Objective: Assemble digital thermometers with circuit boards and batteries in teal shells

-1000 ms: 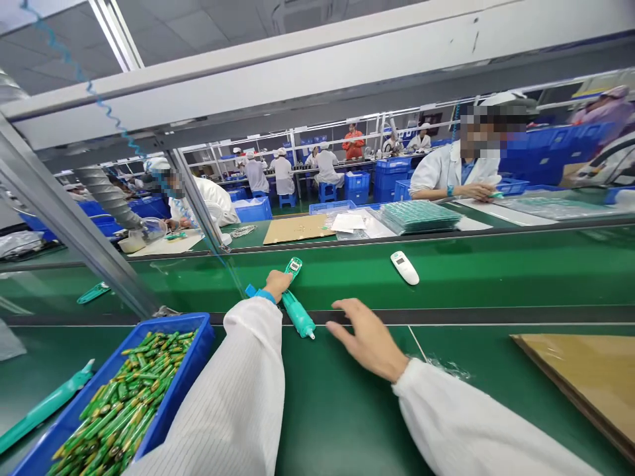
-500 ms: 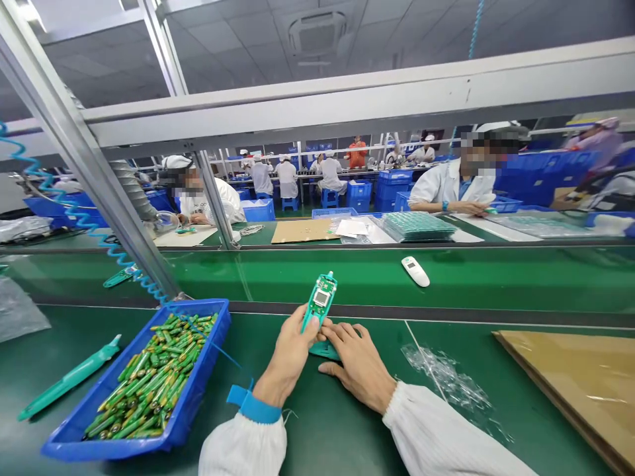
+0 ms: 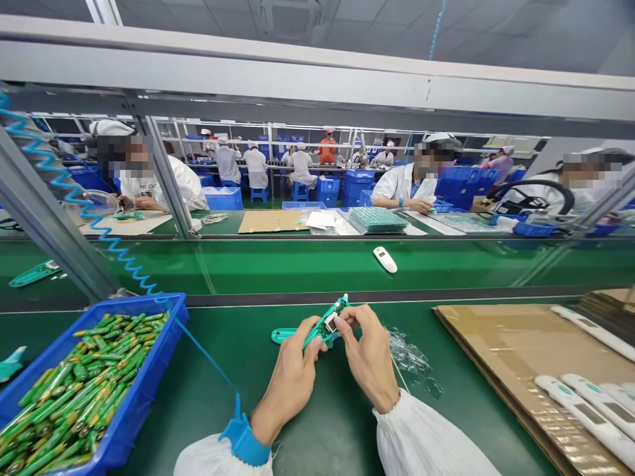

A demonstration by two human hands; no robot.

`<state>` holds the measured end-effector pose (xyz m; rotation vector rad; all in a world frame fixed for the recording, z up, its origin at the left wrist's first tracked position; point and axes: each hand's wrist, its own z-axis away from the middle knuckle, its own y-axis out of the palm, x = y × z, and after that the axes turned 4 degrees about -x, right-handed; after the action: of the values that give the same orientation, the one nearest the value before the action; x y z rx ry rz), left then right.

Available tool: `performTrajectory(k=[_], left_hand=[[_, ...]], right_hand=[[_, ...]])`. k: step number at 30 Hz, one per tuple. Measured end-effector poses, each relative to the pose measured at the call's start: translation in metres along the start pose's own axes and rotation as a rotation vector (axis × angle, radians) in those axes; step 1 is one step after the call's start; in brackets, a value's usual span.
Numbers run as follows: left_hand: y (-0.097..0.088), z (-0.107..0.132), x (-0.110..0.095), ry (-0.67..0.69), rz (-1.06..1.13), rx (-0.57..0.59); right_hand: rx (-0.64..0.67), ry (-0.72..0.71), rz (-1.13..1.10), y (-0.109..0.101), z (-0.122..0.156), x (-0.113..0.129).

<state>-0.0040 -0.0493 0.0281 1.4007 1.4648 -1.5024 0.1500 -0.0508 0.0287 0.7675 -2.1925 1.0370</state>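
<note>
My left hand (image 3: 292, 377) is closed around a teal open device shell with a circuit board (image 3: 328, 322), holding it tilted above the green bench. My right hand (image 3: 370, 354) pinches the board end of the same device with fingertips. A second teal shell piece (image 3: 282, 335) lies on the bench just left of the hands. Both arms wear white sleeves, and the left wrist has a blue strap.
A blue bin (image 3: 149, 370) of green batteries stands at the left. Cardboard (image 3: 501, 344) with several white devices (image 3: 575, 403) lies at the right. Crumpled clear plastic (image 3: 409, 354) sits by my right hand. A white device (image 3: 385, 259) rides the conveyor. Other workers sit beyond.
The device was picked from the conveyor edge and drawn toward me. Both hands now hold it lifted and tilted, and the view has swung right, showing the white devices on the cardboard.
</note>
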Motion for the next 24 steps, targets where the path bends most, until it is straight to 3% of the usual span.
performTrajectory(k=[5, 9, 12, 16, 21, 22, 24], left_hand=[[0.000, -0.006, 0.013, -0.106, 0.003, -0.126], [-0.001, -0.008, 0.014, -0.130, 0.087, -0.149], [-0.003, -0.008, 0.011, -0.154, 0.156, -0.119], [-0.006, -0.016, 0.016, -0.252, 0.280, -0.036], [0.004, -0.011, 0.008, -0.366, 0.437, 0.016], [0.008, -0.007, 0.004, -0.363, 0.475, 0.029], [0.014, -0.003, -0.003, -0.323, 0.551, 0.058]], right_hand=[[0.099, -0.145, 0.046, -0.011, 0.014, -0.014], [0.054, -0.019, 0.373, -0.031, 0.020, -0.054], [0.098, -0.004, 0.596, -0.059, 0.025, -0.074], [0.034, 0.055, 0.700, -0.125, 0.025, -0.083], [-0.099, 0.416, 1.120, -0.231, 0.044, -0.115], [-0.052, 0.483, 1.146, -0.248, 0.048, -0.126], [0.018, 0.486, 1.068, -0.271, 0.053, -0.147]])
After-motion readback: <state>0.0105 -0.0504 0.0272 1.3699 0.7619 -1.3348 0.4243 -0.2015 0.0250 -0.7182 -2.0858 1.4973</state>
